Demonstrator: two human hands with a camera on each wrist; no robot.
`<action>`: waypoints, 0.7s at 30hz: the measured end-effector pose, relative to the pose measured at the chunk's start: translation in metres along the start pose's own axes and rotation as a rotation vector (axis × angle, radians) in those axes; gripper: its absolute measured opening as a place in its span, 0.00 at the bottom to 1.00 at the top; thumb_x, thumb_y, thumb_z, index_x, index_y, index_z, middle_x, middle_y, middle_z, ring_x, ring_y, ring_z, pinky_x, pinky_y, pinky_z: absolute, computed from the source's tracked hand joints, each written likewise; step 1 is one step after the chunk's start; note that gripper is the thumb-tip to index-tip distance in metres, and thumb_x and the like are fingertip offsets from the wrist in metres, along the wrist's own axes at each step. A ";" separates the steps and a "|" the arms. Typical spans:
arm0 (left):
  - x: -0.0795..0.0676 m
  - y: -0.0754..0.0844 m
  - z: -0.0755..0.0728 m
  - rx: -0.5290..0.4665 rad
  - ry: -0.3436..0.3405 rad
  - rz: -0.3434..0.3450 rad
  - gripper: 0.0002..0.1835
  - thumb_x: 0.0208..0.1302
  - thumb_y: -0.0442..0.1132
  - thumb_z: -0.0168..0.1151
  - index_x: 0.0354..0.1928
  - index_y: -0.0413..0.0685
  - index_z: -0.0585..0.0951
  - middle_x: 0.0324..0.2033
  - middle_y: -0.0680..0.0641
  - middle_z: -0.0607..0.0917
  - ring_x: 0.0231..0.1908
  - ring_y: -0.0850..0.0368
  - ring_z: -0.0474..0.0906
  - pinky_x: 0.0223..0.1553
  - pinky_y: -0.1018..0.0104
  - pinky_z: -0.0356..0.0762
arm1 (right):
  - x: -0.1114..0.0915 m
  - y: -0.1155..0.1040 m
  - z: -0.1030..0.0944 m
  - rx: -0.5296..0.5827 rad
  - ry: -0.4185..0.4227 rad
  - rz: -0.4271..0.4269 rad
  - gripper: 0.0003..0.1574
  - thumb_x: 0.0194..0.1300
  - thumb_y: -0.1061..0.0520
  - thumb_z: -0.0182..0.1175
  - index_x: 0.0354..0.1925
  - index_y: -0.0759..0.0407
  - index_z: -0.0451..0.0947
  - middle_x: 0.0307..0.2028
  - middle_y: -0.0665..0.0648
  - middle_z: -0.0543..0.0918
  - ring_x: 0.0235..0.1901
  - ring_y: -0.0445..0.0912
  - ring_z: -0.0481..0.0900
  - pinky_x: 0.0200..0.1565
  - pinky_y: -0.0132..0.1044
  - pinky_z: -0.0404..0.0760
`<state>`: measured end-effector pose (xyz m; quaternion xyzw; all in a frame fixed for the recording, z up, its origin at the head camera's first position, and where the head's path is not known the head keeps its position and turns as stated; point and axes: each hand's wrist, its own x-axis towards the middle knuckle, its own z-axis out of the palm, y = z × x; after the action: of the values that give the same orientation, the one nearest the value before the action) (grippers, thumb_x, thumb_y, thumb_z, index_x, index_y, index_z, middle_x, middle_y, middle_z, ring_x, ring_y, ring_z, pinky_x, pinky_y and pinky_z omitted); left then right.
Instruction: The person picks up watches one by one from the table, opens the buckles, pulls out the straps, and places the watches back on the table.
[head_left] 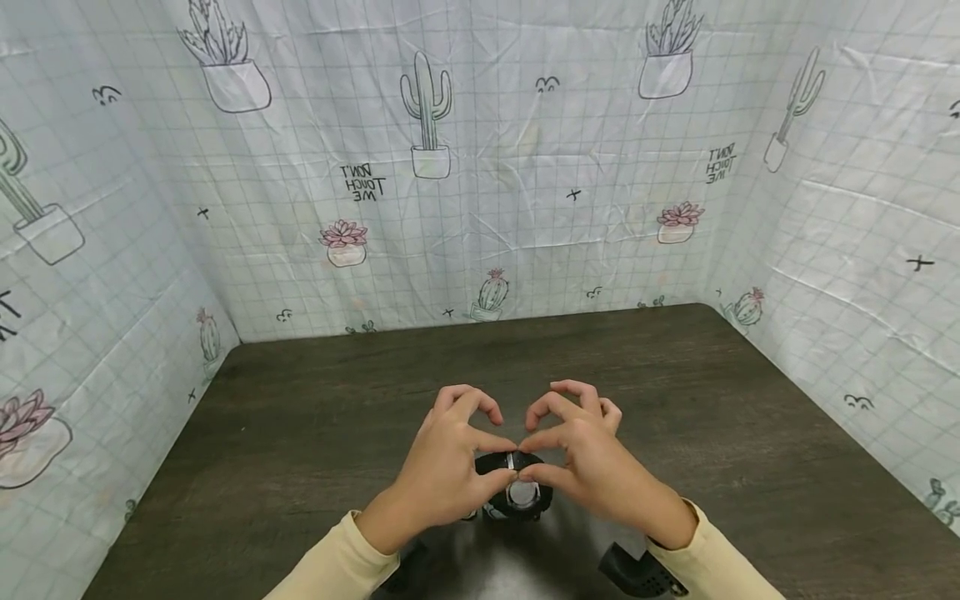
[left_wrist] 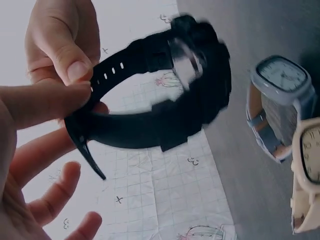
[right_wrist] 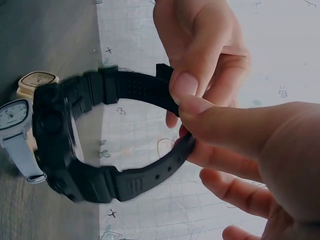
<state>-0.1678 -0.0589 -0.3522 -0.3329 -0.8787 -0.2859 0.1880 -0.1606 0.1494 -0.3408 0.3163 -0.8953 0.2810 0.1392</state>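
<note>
Between both hands hangs a black wristwatch (left_wrist: pixel 212 85), its strap bent round into a loop with the case at the far side from the fingers. My left hand (head_left: pixel 450 458) pinches one strap end between thumb and forefinger. Thumb and forefinger of my right hand (head_left: pixel 592 454) pinch the strap right beside it, the two thumb tips close together. In the right wrist view, the strap (right_wrist: pixel 155 172) shows a row of holes, and its ends meet under the fingertips, which partly hide them. The other fingers of both hands are spread or loosely bent.
Two more watches lie on the dark wooden table (head_left: pixel 337 417) beneath the hands: one with a pale blue-grey strap (left_wrist: pixel 267 135) and a cream one (left_wrist: pixel 300 200). Behind the table hangs a white cloth (head_left: pixel 510 167) printed with cacti. A black wrist device (head_left: pixel 637 571) sits by the right sleeve.
</note>
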 end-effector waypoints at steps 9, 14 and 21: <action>-0.002 0.000 0.003 -0.043 0.071 -0.062 0.10 0.45 0.45 0.79 0.33 0.60 0.91 0.43 0.56 0.76 0.55 0.52 0.66 0.49 0.45 0.72 | -0.001 0.002 0.003 -0.004 0.058 0.010 0.11 0.45 0.52 0.77 0.32 0.42 0.89 0.41 0.43 0.75 0.62 0.57 0.59 0.49 0.64 0.49; -0.004 -0.002 0.005 -0.039 0.098 -0.058 0.10 0.46 0.45 0.79 0.33 0.60 0.91 0.42 0.56 0.76 0.54 0.54 0.67 0.48 0.46 0.72 | -0.001 0.003 0.004 -0.004 0.070 0.020 0.11 0.46 0.53 0.76 0.32 0.43 0.89 0.41 0.42 0.75 0.62 0.58 0.59 0.49 0.65 0.48; -0.006 -0.006 0.004 -0.084 0.110 -0.058 0.10 0.47 0.46 0.79 0.34 0.60 0.91 0.42 0.56 0.76 0.55 0.53 0.67 0.49 0.47 0.72 | -0.001 0.002 0.004 0.021 0.061 0.031 0.11 0.47 0.53 0.76 0.34 0.44 0.89 0.42 0.42 0.75 0.63 0.58 0.58 0.49 0.65 0.48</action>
<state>-0.1681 -0.0634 -0.3608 -0.2985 -0.8635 -0.3459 0.2135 -0.1612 0.1487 -0.3456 0.2953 -0.8924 0.3020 0.1587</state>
